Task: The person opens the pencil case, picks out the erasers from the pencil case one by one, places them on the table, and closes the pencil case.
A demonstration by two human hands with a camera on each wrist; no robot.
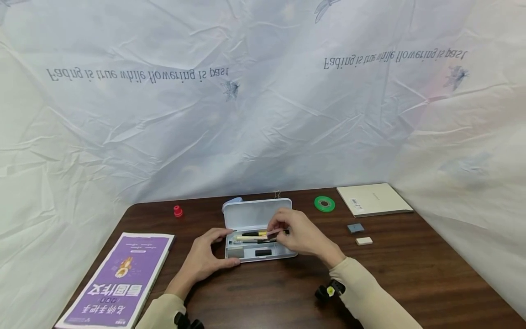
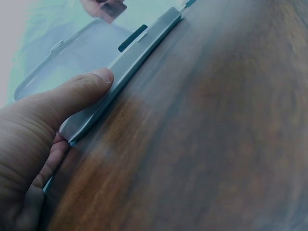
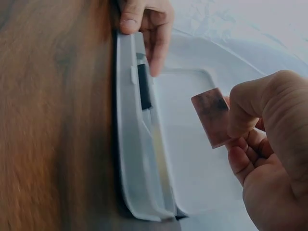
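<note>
A pale pencil case [image 1: 245, 215] lies with its lid raised, and pens [image 1: 248, 238] rest inside it. My left hand [image 1: 200, 257] grips its left end; the thumb presses the front edge and the fingers reach round to the back corner. Over the right half of the case, my right hand [image 1: 303, 234] pinches a small flat pinkish-brown eraser [image 3: 211, 117] with dark smudges, between thumb and fingers. In the right wrist view the eraser shows in front of the lid. A black rectangular piece [image 1: 263, 252] sits along the case's front side.
On the left lies a purple book [image 1: 119, 274], with a small red cap-shaped thing [image 1: 177, 211] farther back. To the right are a green tape roll [image 1: 331, 204], a cream notebook [image 1: 380, 198], a blue-grey block [image 1: 355, 228] and a white eraser [image 1: 364, 241]. A patterned curtain [image 1: 263, 114] stands behind.
</note>
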